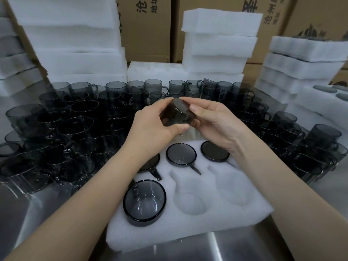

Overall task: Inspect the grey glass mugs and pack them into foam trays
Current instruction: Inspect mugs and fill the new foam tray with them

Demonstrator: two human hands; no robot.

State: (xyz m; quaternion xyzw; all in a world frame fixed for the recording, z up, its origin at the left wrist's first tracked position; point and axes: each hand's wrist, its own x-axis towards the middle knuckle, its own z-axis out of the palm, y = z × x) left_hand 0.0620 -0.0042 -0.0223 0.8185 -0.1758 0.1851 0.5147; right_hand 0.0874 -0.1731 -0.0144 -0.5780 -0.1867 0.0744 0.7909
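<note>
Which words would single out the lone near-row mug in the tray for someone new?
Find the white foam tray on the metal table, nearest the viewer. Its far row holds three mugs; its near row holds one mug, at the left end. That mug alone has two empty slots to its right.

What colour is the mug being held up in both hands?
The mug is dark, smoky grey, see-through glass, best seen in the head view.
</note>
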